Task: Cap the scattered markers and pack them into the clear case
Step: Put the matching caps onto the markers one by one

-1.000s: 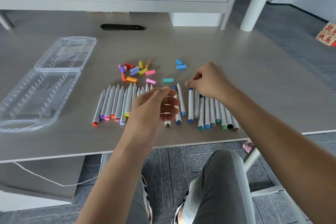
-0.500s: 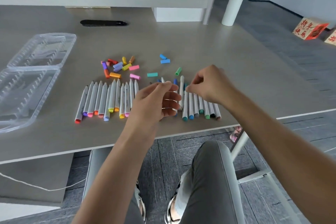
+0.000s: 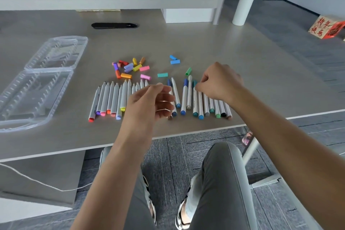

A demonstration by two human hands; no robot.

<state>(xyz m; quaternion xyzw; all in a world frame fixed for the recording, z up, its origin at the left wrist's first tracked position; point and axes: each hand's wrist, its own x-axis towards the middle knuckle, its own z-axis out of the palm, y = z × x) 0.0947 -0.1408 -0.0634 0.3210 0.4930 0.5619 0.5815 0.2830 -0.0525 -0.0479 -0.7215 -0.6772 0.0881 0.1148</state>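
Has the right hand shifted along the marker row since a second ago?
Yes. The right hand has moved rightward, away from the teal cap, and its fingertips now sit past the green cap.

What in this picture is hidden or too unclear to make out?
- Head view: the left hand covers several markers in the middle of the row.
- Head view: the right hand hides the tops of the markers beneath it; whether its fingertips pinch a cap or a marker cannot be told.
- Head view: the clear case is cut off by the left edge.
- Head view: the red box on the floor is cut by the right edge.
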